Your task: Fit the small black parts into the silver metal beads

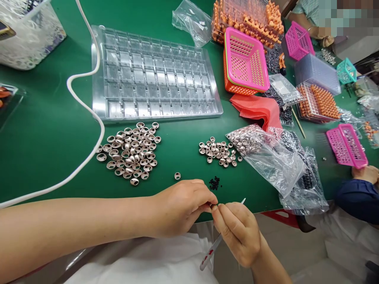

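Observation:
My left hand (182, 207) pinches a small metal ring (213, 205) at the table's front edge. My right hand (239, 232) meets it fingertip to fingertip and grips a thin white tool (211, 249), whose tip pokes up past the fingers. Just beyond the hands lies a little heap of tiny black parts (214, 183) and one loose metal ring (177, 176). A large pile of metal rings (132, 152) sits left of centre, a smaller pile (219, 151) to the right. Behind them lies a clear compartment tray (154, 77).
A white cable (89, 110) curves over the green table (44, 134). Clear bags of rings and black parts (275, 161) lie right. Pink and orange baskets (244, 61), orange parts trays (318, 102) and a pink basket (346, 144) crowd the back right. Another person's hand (365, 173) rests at right.

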`<state>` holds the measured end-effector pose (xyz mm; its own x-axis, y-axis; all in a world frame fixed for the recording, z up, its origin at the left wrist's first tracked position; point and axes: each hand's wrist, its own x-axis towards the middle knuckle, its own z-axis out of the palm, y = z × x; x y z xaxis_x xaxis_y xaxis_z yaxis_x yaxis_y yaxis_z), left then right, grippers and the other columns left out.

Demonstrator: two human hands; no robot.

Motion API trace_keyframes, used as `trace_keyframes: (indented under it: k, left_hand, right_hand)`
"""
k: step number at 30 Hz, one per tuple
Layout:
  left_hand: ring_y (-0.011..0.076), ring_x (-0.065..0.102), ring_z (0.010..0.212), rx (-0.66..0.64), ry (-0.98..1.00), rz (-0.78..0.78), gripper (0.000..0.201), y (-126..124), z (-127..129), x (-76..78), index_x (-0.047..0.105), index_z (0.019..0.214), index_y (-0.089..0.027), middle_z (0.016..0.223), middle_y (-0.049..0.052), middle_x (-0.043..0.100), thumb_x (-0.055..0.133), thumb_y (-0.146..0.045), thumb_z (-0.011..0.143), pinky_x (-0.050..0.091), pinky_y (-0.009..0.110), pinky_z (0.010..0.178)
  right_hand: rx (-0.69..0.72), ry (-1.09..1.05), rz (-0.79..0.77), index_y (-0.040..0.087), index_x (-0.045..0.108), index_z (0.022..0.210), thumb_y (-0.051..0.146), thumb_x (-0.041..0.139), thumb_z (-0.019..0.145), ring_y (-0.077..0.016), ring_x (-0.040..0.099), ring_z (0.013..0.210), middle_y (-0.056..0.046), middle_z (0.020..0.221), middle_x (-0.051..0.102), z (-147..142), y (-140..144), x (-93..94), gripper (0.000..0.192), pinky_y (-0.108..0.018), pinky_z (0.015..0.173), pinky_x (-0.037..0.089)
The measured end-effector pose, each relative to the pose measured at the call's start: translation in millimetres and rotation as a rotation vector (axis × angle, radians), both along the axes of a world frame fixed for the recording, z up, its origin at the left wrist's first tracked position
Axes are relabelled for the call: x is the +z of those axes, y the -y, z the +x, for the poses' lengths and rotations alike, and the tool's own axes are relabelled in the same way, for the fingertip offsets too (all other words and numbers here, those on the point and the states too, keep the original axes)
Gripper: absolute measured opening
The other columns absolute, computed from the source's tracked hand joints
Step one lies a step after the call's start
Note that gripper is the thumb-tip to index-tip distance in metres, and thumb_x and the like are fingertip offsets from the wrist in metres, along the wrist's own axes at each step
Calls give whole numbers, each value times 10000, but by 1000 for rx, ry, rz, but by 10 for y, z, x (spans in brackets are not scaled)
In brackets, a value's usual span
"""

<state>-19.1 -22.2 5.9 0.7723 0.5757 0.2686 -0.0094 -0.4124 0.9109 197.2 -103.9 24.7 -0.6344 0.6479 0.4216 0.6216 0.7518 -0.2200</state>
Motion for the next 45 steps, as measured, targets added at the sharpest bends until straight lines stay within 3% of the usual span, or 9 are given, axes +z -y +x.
trace_keyframes:
  k: [12, 23, 34, 45]
  left_hand:
    - [169, 614, 736, 42, -5, -17, 173, 47, 22, -23, 646, 985, -149, 818, 53, 719, 495, -73, 953, 507, 257, 662]
    - [160, 629, 808, -39, -43, -81, 161, -98, 20, 35, 674, 1087, -131, 879, 55, 731, 548, -122, 988, 514, 233, 729]
    - [158, 613, 806, -59, 17, -79, 164, -118, 6, -9, 703, 1019, -106, 865, 73, 726, 549, -77, 970, 492, 226, 740]
    - [155, 626, 775, -59, 39, -95, 151, -68, 5, 22, 696, 986, -88, 839, 79, 720, 553, -58, 948, 506, 219, 724]
  right_hand:
    - [65, -48, 41, 26, 699, 1068, 52, 440, 880, -229, 641, 844, -170, 984, 677, -4, -54, -76, 321, -344, 598, 540]
    - [-13, -89, 27, -1, 675, 1118, 28, 421, 924, -229, 638, 887, -176, 1069, 641, 25, 0, -124, 321, -365, 647, 551]
    - [-13, -55, 42, -16, 675, 1135, 31, 473, 917, -241, 648, 873, -188, 1028, 666, 16, -5, -68, 300, -374, 636, 550]
    - [2, -20, 36, 4, 687, 1131, 55, 406, 920, -238, 640, 899, -179, 1038, 673, -2, 18, -3, 356, -358, 639, 559]
